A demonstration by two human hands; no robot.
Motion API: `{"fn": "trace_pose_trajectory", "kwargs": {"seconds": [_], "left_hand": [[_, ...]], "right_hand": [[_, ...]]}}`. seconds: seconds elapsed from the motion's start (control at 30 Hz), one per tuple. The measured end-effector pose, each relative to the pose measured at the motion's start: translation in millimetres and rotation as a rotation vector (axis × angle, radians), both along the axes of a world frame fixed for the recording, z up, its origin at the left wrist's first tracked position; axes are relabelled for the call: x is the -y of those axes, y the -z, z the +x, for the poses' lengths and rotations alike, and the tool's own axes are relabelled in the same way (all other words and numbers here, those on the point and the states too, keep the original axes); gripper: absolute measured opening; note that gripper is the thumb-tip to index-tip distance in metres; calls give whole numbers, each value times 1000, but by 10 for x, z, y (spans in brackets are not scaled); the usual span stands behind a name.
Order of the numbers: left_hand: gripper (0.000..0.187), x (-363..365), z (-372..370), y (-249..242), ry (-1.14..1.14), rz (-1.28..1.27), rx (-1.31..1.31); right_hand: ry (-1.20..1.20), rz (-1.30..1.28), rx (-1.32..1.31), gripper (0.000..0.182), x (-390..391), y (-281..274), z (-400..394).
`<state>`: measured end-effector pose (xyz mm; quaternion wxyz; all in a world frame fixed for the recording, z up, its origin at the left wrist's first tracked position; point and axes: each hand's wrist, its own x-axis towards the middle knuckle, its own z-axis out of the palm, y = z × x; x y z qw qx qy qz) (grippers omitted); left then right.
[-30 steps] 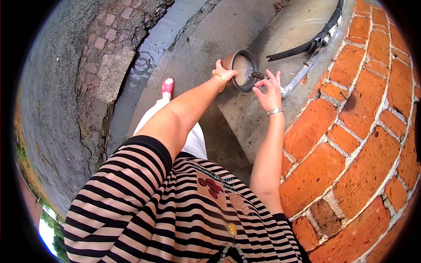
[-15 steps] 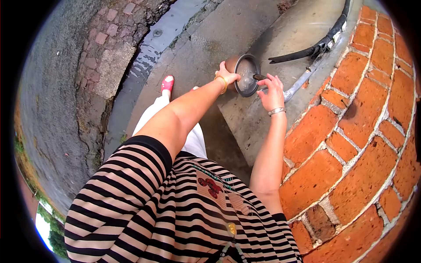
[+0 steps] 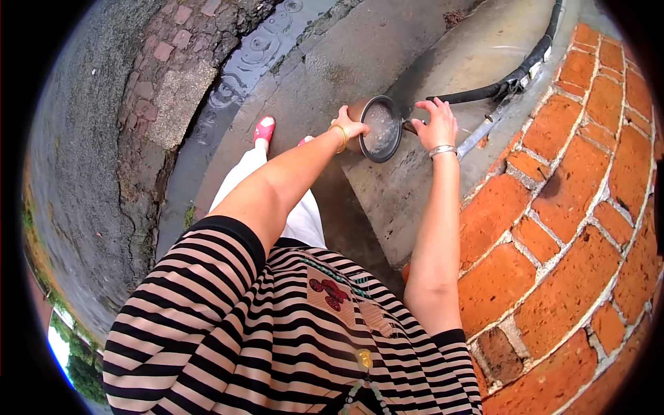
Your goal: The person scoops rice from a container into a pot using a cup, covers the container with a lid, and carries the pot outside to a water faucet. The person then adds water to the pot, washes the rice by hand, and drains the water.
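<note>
My left hand (image 3: pixel 350 126) grips the near-left side of a deep metal pot (image 3: pixel 396 142), thumb over the rim. The pot is tilted with its mouth towards me, and cloudy, bubbly water (image 3: pixel 379 131) shows inside. My right hand (image 3: pixel 438 128), wearing a bracelet, is raised just right of the pot, thumb and fingers apart. A short dark piece (image 3: pixel 409 126) lies between the pot's right rim and my right thumb; whether it is a handle or a tap I cannot make out.
A black-wrapped pipe (image 3: pixel 477 93) and a grey pipe (image 3: pixel 476 136) run along the concrete ledge by the brick wall (image 3: pixel 546 235). Rippled water fills a channel (image 3: pixel 256 55) on the left, beside broken paving (image 3: pixel 176 97). A red shoe (image 3: pixel 264 129) stands on concrete.
The pot has shifted slightly down and left, its mouth turned more towards me. My right hand has moved a little up and right, its fingers spread wider. More ripples show in the channel.
</note>
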<state>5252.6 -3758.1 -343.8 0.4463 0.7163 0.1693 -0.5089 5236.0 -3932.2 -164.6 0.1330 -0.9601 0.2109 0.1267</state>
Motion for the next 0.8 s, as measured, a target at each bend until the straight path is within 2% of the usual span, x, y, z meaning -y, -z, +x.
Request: {"fn": "trace_pose_trajectory", "kwargs": {"seconds": [0.07,0.13,0.2,0.27,0.33,0.4,0.57,0.67,0.7,0.8], "left_hand": [[104,-115,-4,51,-46,-60,-25],[104,-301,88,-306,-60,-102,-103],[101,-460,138,-602,-57,-134,-158],[100,-620,168,-729,-29,-186,-163],[96,-764,181,-855,-33,-252,-162],[94,-888,185,-1065,-58,-322,-160],[87,-1136,204,-1598,-104,-415,-145],[87,-1247,236,-1875,-179,-442,-131],[88,-1271,214,-1895,-188,-439,-105],[91,-1282,124,-1964,-236,-444,-43]], "right_hand": [[11,145,251,29,-99,-10,-41],[-2,228,426,23,-309,-99,-59],[147,454,280,20,-517,-12,-145],[-52,350,71,21,-722,179,-236],[-270,301,66,21,-925,382,-364],[-442,243,211,30,-1117,394,-323],[-679,105,131,29,-1221,253,-111],[-490,63,-118,37,-1266,26,-35],[-490,7,-168,49,-1263,4,-17],[-305,157,-483,57,-1324,-256,6]]}}
